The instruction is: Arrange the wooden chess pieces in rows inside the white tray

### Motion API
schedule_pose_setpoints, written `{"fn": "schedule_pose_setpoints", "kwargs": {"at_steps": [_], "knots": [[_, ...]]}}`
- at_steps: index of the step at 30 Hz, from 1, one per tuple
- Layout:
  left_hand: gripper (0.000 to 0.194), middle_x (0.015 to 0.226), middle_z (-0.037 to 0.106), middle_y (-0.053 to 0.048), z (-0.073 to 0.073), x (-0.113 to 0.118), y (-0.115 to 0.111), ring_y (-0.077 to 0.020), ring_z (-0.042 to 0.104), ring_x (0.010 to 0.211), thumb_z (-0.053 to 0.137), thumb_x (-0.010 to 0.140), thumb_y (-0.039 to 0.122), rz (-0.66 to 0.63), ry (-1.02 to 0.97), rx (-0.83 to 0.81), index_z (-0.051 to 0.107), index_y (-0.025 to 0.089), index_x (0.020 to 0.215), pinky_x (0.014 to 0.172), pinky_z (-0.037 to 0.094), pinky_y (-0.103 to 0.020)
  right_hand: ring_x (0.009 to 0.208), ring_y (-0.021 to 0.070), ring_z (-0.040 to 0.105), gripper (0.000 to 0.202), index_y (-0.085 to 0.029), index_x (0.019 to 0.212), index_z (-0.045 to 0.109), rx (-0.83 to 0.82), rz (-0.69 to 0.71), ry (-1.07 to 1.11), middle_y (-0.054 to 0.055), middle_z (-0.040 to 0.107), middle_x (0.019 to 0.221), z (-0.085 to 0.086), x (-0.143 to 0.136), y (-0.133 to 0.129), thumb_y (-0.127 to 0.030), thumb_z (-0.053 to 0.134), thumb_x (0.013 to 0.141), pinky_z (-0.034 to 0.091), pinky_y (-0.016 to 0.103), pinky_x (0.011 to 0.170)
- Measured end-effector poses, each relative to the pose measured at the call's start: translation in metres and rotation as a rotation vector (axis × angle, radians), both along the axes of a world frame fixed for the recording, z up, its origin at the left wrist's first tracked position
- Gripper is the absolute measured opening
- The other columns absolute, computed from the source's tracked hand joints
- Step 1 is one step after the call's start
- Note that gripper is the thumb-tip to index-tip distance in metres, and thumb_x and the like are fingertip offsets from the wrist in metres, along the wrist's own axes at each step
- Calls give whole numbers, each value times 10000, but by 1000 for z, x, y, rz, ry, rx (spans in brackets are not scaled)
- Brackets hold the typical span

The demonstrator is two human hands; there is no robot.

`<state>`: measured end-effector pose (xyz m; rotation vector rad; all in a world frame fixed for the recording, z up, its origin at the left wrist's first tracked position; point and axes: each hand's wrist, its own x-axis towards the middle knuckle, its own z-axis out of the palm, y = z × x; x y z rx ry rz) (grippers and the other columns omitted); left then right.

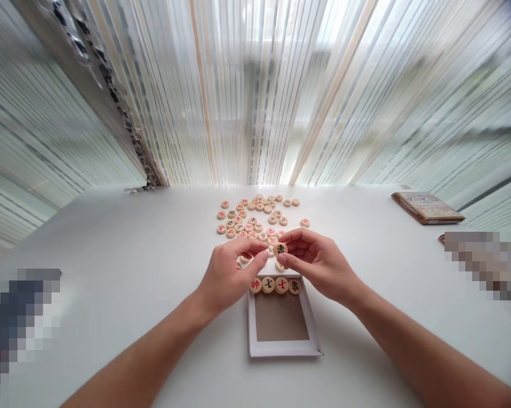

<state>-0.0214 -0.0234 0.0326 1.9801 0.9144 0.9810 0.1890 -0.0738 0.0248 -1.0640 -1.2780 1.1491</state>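
Both my hands meet over a white table (pixel 131 255). My left hand (pixel 229 275) and my right hand (pixel 317 263) pinch one round wooden chess piece (pixel 280 249) with a black character between their fingertips. Just below it lies a shallow white box tray (pixel 308 317) with a brown bottom; several round pieces (pixel 274 285) with red and black characters line its far edge in a row. Beyond my hands a loose heap of wooden chess pieces (pixel 255 218) is spread on the table.
A flat brown box (pixel 426 207) lies at the far right of the table. Striped sheer curtains (pixel 255 85) hang behind the table's far edge. Blurred patches sit at the left and right borders.
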Motion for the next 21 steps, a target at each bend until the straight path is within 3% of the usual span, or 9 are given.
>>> {"fn": "schedule_pose_setpoints", "kwargs": {"at_steps": [4,13,21], "knots": [[171,959,858,-50,3,3,-6,-209,795,876,748,946,332,-45,-72,-126,841,206,1016,811,619,-310,743,173,730,415,-196,973,770,-18,-5,110,23,765,821,1,-4,-4,-299,1034,670,652,296,685],[153,905,848,-50,5,7,-11,-204,787,860,762,945,282,-130,-198,-311,860,195,1024,800,627,-294,729,160,759,326,-232,990,848,-13,39,149,33,817,838,1,-7,-13,-239,1018,711,655,230,647],[103,896,849,-58,7,9,-13,-205,788,850,793,914,243,-88,-252,-263,863,181,957,791,640,-293,678,153,756,218,-254,1000,882,52,-24,135,39,834,845,2,-8,-14,-256,960,797,658,248,612]]}}
